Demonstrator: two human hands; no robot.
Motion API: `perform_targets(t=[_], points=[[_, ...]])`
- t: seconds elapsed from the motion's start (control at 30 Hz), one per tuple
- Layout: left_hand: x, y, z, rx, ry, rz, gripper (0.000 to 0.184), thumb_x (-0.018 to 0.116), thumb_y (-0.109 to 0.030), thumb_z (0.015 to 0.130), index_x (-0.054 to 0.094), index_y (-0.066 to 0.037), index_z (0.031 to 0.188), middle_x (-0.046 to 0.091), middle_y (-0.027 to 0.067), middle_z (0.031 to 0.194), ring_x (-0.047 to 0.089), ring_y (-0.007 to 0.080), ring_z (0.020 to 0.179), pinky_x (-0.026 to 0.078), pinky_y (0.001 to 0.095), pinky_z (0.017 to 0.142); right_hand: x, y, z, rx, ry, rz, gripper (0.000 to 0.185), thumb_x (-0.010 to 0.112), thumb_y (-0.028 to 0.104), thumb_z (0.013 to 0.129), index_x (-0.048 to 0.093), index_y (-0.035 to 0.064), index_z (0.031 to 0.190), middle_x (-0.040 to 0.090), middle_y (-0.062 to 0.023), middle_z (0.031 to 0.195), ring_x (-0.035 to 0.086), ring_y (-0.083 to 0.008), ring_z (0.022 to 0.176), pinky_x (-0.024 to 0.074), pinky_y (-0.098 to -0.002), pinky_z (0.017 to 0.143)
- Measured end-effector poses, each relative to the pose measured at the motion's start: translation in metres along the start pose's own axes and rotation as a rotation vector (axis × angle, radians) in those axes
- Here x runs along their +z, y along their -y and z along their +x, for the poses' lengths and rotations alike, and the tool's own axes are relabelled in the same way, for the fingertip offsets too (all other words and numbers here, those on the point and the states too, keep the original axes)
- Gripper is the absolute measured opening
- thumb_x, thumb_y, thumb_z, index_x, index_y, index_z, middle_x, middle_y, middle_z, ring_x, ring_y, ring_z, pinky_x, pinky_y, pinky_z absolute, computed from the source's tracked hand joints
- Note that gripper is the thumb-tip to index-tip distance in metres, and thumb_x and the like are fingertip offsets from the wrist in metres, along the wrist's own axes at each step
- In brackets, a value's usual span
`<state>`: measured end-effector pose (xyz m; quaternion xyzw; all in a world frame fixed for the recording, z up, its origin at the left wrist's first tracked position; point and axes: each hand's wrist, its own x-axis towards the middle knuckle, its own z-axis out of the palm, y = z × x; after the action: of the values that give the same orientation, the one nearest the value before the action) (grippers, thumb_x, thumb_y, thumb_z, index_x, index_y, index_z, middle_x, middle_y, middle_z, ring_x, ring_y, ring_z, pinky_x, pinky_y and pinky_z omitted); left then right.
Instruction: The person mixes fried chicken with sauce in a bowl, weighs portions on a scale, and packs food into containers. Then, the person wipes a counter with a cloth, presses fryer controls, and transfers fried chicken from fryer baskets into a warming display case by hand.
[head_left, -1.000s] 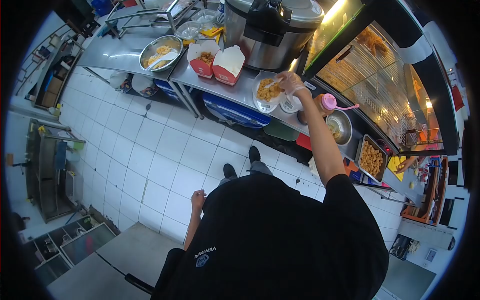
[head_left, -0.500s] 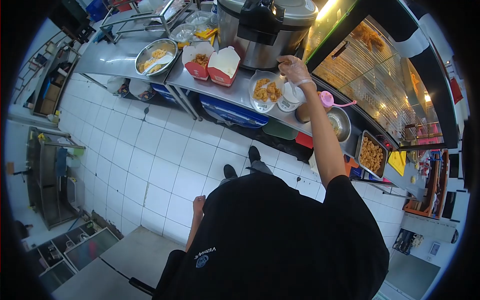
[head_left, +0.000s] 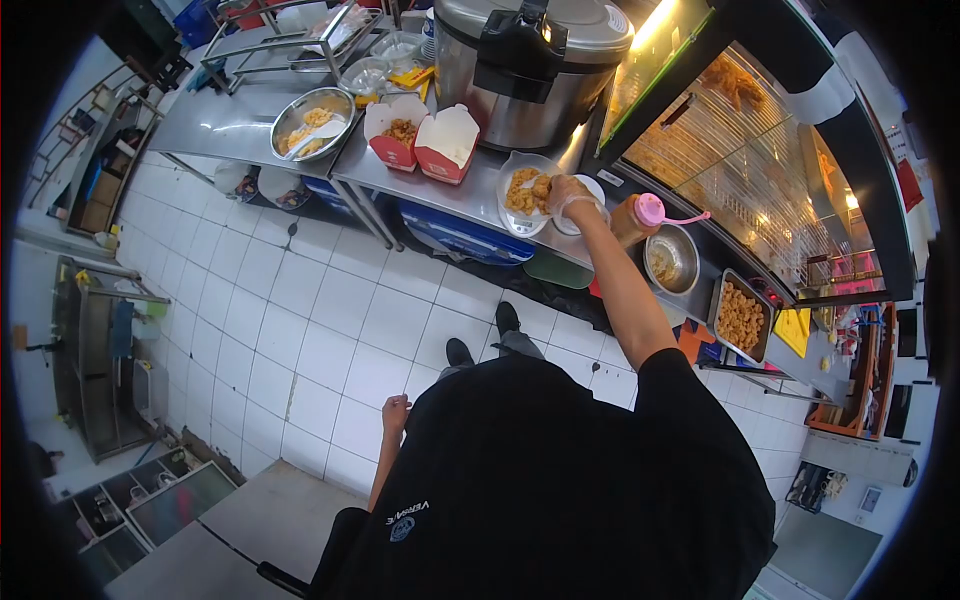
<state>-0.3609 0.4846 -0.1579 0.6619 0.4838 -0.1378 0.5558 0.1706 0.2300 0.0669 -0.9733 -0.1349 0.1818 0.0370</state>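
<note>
My right hand (head_left: 573,196), in a clear plastic glove, reaches down to the right edge of a clear bowl (head_left: 509,167). Its fingers bend around a piece of fried chicken (head_left: 541,190) among the pieces there; the fingertips are partly hidden. The bowl rests on a white digital scale (head_left: 522,227). A second white scale (head_left: 565,226) sits beside it, mostly covered by my hand and wrist. Low at my side hangs my left hand (head_left: 397,411), bare, its fingers curled in with nothing visible in them.
Two red-and-white boxes (head_left: 445,150) of food and a large rice cooker (head_left: 530,80) stand left of the scales. To the right are a pink-capped sauce bottle (head_left: 632,222), a steel bowl (head_left: 672,258) and a chicken tray (head_left: 741,312). A glass warming cabinet (head_left: 750,130) rises behind.
My right hand has come down and left from above the second scale to the chicken in the bowl. The sauce bottle shows more fully now. My left hand stays nearly the same.
</note>
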Motion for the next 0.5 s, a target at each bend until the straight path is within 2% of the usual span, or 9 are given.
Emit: perform_targets(t=[0.13, 0.23, 0.27, 0.37, 0.5], points=[[-0.002, -0.002, -0.009, -0.04, -0.005, -0.018, 0.032, 0.061, -0.029, 0.09, 0.06, -0.001, 0.105, 0.068, 0.0097, 0.086, 0.06, 0.0143, 0.066, 0.048, 0.0277, 0.06, 0.0, -0.005, 0.016, -0.033, -0.038, -0.06, 0.039, 0.072, 0.029, 0.071, 0.07, 0.003, 0.1, 0.067, -0.0223, 0.102, 0.065, -0.0344, 0.1, 0.0512, -0.0394, 0.089], [0.0, 0.003, -0.01, -0.038, -0.027, 0.006, 0.032, 0.062, -0.029, 0.089, 0.061, -0.001, 0.103, 0.068, 0.0089, 0.083, 0.06, 0.0146, 0.066, 0.048, 0.0287, 0.06, -0.008, -0.016, 0.029, 0.008, -0.187, 0.066, 0.038, 0.072, 0.029, 0.07, 0.07, 0.0046, 0.099, 0.067, -0.0216, 0.102, 0.065, -0.0343, 0.099, 0.0516, -0.0396, 0.088], [-0.001, 0.007, -0.009, -0.027, -0.023, -0.001, 0.032, 0.063, -0.029, 0.089, 0.061, -0.001, 0.103, 0.068, 0.0088, 0.082, 0.06, 0.0149, 0.066, 0.048, 0.0291, 0.06, -0.013, -0.022, 0.032, -0.036, -0.171, 0.072, 0.04, 0.073, 0.03, 0.068, 0.071, 0.006, 0.099, 0.068, -0.0205, 0.101, 0.066, -0.0341, 0.097, 0.0515, -0.0388, 0.087], [0.001, 0.04, 0.014, 0.023, -0.004, 0.033, 0.032, 0.063, -0.029, 0.088, 0.062, 0.0, 0.102, 0.068, 0.0089, 0.081, 0.062, 0.0157, 0.068, 0.049, 0.0297, 0.061, -0.052, -0.01, -0.004, -0.012, -0.228, 0.209, 0.029, 0.063, 0.024, 0.075, 0.072, 0.0075, 0.097, 0.067, -0.0216, 0.102, 0.065, -0.0372, 0.097, 0.051, -0.0417, 0.089], [0.0, 0.019, 0.006, 0.04, -0.017, 0.113, 0.031, 0.062, -0.028, 0.089, 0.061, 0.0, 0.102, 0.068, 0.0101, 0.083, 0.063, 0.0161, 0.071, 0.049, 0.0292, 0.062, -0.045, -0.021, 0.008, -0.018, -0.202, 0.129, 0.041, 0.073, 0.03, 0.065, 0.071, 0.0065, 0.098, 0.069, -0.0182, 0.096, 0.067, -0.0329, 0.093, 0.0511, -0.0375, 0.086]])
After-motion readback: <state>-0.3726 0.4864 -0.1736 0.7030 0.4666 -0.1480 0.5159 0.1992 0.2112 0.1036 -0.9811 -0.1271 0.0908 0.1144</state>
